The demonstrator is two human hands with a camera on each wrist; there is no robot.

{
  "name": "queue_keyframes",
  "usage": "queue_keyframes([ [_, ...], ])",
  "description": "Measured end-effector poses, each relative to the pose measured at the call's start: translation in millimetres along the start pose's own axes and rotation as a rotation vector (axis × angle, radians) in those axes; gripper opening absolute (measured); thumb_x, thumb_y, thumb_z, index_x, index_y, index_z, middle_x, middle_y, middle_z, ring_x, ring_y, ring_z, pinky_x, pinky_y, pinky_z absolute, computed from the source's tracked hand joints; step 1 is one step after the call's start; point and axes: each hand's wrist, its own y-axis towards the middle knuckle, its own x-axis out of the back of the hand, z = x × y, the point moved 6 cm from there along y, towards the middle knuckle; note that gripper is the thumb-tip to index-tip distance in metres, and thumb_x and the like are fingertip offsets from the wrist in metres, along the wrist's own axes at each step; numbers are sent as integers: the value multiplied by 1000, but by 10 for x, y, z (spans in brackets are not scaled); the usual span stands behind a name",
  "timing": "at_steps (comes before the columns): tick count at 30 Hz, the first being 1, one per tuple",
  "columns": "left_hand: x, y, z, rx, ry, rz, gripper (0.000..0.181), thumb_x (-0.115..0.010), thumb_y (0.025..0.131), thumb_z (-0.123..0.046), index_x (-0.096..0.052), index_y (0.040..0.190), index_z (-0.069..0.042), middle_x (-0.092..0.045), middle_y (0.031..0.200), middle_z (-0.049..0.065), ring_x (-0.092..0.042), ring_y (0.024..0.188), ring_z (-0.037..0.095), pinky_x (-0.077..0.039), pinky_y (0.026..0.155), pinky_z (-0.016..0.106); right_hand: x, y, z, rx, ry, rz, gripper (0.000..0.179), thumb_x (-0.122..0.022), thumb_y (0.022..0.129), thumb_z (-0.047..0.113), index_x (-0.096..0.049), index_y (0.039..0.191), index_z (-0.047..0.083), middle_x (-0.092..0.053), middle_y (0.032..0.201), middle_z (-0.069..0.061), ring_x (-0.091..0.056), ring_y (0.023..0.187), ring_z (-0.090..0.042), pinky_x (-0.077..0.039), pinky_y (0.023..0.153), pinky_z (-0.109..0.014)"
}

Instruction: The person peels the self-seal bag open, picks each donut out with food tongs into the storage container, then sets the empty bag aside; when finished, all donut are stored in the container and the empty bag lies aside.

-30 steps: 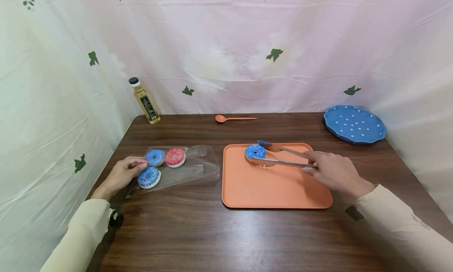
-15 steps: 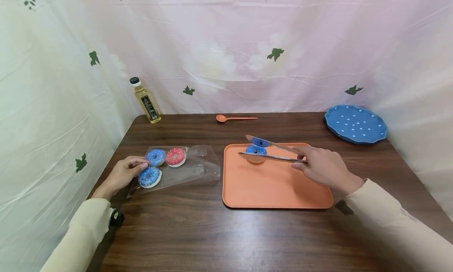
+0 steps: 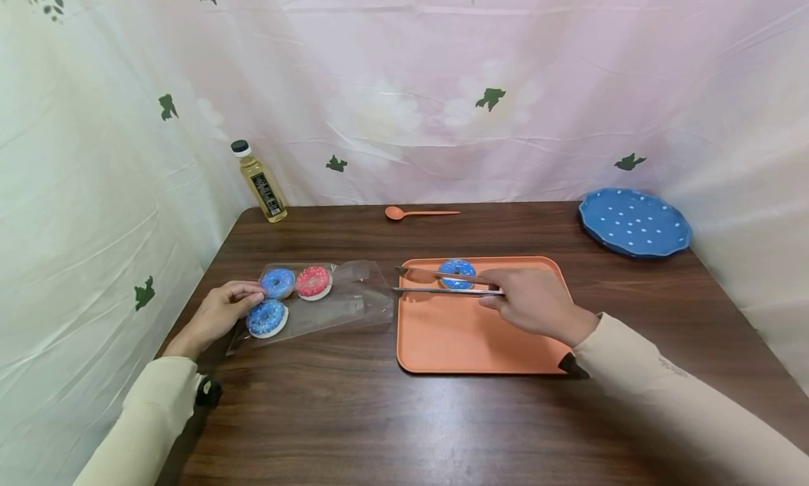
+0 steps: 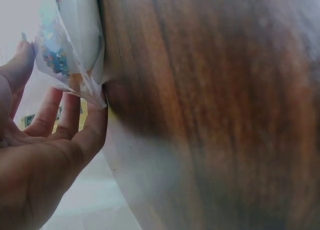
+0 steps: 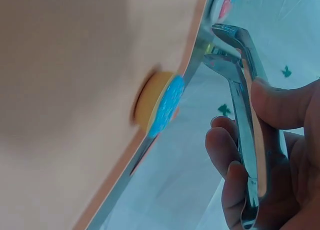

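My left hand (image 3: 218, 314) grips the closed end of a clear plastic bag (image 3: 322, 316); the left wrist view shows its fingertips at the film. Inside lie a plain blue donut (image 3: 277, 282), a sprinkled blue donut (image 3: 267, 319) and a red donut (image 3: 313, 282). Metal tongs (image 5: 242, 120) are held in my right hand (image 3: 534, 303), their arms a little apart and pointing left. They pass above a blue-iced donut (image 5: 167, 104) that sits on the orange tray (image 3: 480, 349). Nothing is between the tong tips, which reach the tray's left edge.
Behind the tray lies an orange spoon (image 3: 423, 213). A bottle of yellow liquid (image 3: 262, 187) stands at the table's back left corner. The blue dotted plate (image 3: 635, 222) occupies the back right. Patterned cloth (image 3: 404, 100) hangs around the table.
The tongs have come off the donut on the tray and moved left with my right hand, their arms now closer together. That donut and my left hand stay in place.
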Motion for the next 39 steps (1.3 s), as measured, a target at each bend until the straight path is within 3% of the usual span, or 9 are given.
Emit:
queue_keyframes([
  [7,5,-10,0,-4,-3,-4,32,-61,103,-20,-70,116,7,-57,128,25,-53,96,-3,-51,74,16,-147,173,205,19,49,69,35,-73,94,30,-71,127,21,-64,76,8,-44,50,-5,-33,44,-29],
  [11,1,-14,-4,-3,-21,4,32,-61,103,-21,-70,117,7,-56,130,25,-53,98,-3,-51,75,16,-206,269,311,49,28,75,31,-73,94,32,-72,122,18,-67,78,3,-42,47,-7,-31,41,-29],
  [13,6,-15,-5,-6,-22,0,32,-61,103,-22,-70,117,6,-56,130,25,-53,99,-2,-51,76,15,-249,322,355,60,18,88,23,-73,94,32,-72,111,15,-66,77,-1,-43,48,-9,-30,41,-29],
  [18,18,-19,-12,-15,-14,-14,31,-62,102,-22,-71,116,5,-58,129,25,-51,103,-3,-49,77,13,-381,467,469,69,32,112,24,-72,95,32,-71,111,15,-67,83,1,-56,65,-12,-38,44,-29],
  [20,17,-19,-11,-13,-10,-14,31,-62,102,-22,-71,115,5,-59,129,25,-51,104,-2,-49,77,13,-429,524,515,70,33,103,31,-72,94,33,-72,120,15,-69,92,5,-61,75,-12,-44,48,-30],
  [23,10,-17,-10,-14,-2,-13,31,-62,102,-21,-71,115,5,-59,129,25,-53,108,5,-49,78,13,-496,604,587,79,33,102,33,-73,94,32,-72,122,16,-71,91,6,-61,72,-12,-46,51,-29],
  [30,4,-8,-9,-29,18,-23,29,-62,102,-19,-72,113,6,-61,127,26,-52,120,34,-46,79,10,-606,746,762,93,94,151,28,-72,95,29,-70,117,11,-72,89,2,-51,50,-6,-29,39,-26],
  [34,12,-14,-13,-40,14,-30,29,-63,102,-19,-72,113,6,-61,127,25,-54,115,17,-47,79,10,-624,799,818,94,101,146,27,-72,95,32,-69,111,11,-67,85,4,-53,55,-7,-38,40,-28],
  [39,20,-15,9,-39,-48,-22,30,-63,102,-18,-70,114,8,-59,128,27,-53,100,-8,-51,77,14,-655,839,831,80,102,154,42,-71,96,33,-65,128,7,-66,82,2,-51,48,-8,-37,38,-29],
])
